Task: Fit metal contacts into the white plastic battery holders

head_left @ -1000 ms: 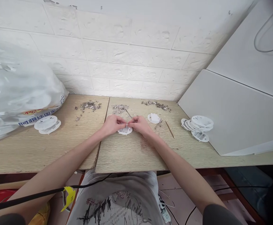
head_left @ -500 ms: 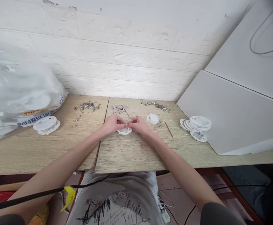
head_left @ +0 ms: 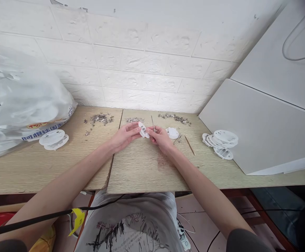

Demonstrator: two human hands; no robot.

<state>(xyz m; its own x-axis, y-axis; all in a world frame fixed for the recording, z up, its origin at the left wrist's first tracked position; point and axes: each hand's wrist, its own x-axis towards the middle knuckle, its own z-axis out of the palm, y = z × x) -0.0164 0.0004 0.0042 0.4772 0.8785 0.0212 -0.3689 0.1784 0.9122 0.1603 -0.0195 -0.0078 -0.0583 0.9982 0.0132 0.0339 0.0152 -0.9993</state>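
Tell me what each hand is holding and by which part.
The left hand holds a small white plastic disc by its left edge, tilted up off the table. The right hand pinches a thin stick near its lower end and touches the disc's right edge.

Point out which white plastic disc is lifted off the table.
The white disc pinched between the left hand and right hand, tilted above the table. The single disc and both stacks lie flat.

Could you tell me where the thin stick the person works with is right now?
In the head view, the thin stick stands upright in the right hand, just right of the white disc.
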